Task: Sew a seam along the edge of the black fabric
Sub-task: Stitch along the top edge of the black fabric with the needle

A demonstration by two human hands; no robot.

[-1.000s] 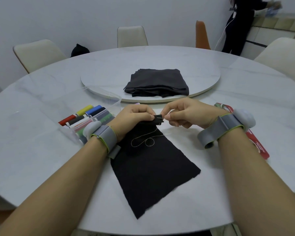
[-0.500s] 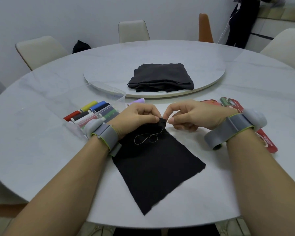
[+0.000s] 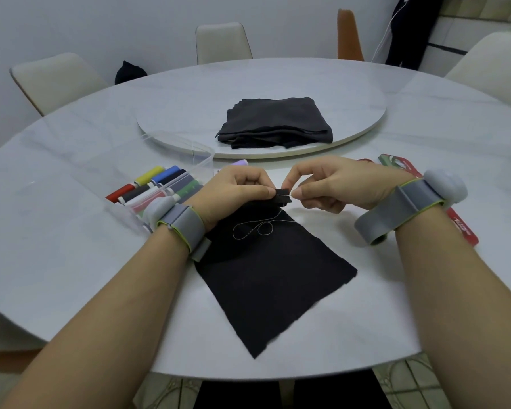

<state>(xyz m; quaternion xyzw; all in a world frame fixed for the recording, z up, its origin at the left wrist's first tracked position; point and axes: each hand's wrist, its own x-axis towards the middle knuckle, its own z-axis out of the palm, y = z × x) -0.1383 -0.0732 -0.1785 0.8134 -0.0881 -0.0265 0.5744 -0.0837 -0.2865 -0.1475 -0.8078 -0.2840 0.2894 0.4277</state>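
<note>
The limp rectangular piece of black fabric (image 3: pixel 272 278) is spread on the round white table (image 3: pixel 71 261), its folded far edge pinched in the curled left hand (image 3: pixel 233 190). A thin metal needle (image 3: pixel 286 196) at that fold is pinched by the right hand (image 3: pixel 334 184), with pale thread (image 3: pixel 254 230) looped on the cloth. The cloth is judged light, soft and floppy, and is best held close beside the stitch.

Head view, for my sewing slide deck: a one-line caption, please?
Left hand pinches the folded edge of the black fabric; right hand pinches the needle there, pale thread looping on the cloth.
</note>
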